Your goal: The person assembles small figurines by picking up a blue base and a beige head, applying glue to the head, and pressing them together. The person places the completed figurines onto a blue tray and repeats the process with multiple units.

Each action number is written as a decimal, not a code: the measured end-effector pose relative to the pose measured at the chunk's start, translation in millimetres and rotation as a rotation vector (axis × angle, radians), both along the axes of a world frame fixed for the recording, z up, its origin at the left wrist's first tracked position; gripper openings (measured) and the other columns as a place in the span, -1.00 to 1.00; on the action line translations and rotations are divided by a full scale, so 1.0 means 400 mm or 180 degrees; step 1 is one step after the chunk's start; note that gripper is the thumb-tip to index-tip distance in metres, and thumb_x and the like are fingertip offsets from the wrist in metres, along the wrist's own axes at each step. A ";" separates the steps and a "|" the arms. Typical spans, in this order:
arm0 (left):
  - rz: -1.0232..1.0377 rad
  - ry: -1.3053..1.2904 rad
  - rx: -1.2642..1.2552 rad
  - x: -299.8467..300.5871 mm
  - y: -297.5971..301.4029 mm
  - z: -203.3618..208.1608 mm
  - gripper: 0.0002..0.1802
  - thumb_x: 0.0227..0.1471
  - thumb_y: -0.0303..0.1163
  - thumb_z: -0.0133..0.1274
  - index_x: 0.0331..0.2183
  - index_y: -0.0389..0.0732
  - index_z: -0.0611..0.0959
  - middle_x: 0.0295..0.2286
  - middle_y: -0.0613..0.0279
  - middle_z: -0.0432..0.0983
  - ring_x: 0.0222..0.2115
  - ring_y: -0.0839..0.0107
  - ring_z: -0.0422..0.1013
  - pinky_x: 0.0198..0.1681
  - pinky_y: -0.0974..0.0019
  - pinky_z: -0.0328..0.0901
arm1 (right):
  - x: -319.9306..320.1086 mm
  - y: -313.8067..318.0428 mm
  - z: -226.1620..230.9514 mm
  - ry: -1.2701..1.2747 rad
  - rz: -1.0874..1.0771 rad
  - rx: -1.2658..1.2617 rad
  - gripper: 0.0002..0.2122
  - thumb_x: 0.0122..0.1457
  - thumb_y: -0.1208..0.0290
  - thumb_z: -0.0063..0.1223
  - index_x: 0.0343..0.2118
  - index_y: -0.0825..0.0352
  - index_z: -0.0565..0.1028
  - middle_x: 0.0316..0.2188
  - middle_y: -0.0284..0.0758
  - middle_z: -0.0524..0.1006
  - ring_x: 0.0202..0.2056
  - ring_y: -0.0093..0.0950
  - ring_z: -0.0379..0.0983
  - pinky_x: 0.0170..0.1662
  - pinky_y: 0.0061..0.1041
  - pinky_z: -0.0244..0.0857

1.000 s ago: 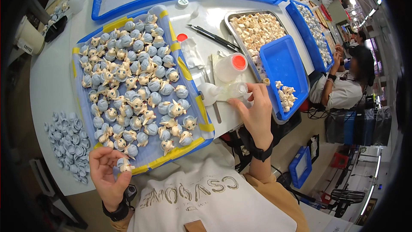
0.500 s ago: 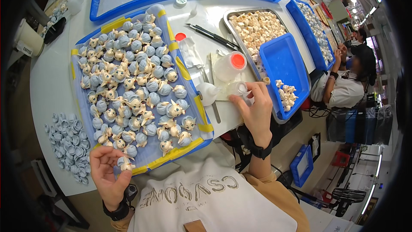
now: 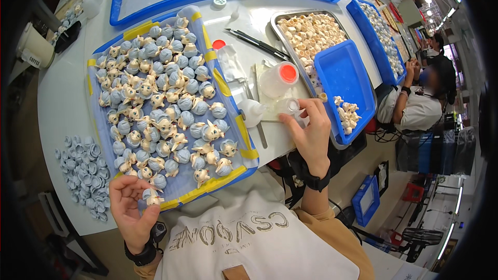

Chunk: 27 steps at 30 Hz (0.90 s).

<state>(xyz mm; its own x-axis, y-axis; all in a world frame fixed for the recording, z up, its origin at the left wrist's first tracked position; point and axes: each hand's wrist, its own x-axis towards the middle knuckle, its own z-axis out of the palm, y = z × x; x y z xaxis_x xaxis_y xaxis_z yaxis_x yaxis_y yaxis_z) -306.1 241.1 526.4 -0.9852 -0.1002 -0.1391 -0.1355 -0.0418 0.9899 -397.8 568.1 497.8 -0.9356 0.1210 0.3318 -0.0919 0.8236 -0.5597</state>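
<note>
Doll head [image 3: 152, 197] sits clamped in my left hand [image 3: 130, 208], between thumb and fingers, by the near left corner of the tray [image 3: 220, 178], probably for steadiness. My right hand [image 3: 311, 129] curls at the small clear jar [image 3: 287, 106], likely placed for easy reach; whether it grips, I cannot tell. Lettering shows on my apron [image 3: 259, 251] and the pale cup [image 3: 39, 41].

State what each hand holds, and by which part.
Left hand: a doll head, pinched between thumb and fingers, thumb against its pale part. Right hand: whether it grips the clear container cannot be told.
</note>
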 end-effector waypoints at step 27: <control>0.0002 0.0011 -0.0009 -0.006 0.006 -0.001 -0.40 -0.27 -0.45 0.18 -0.15 -0.27 0.28 -0.36 0.15 0.39 -0.36 0.50 0.33 -0.24 0.46 0.22 | -0.012 0.006 -0.006 -0.0014 -0.0010 -0.0016 -0.72 -0.20 0.42 0.26 -0.41 0.39 0.45 -0.48 -0.27 0.41 -0.48 -0.38 0.35 -0.43 -0.47 0.25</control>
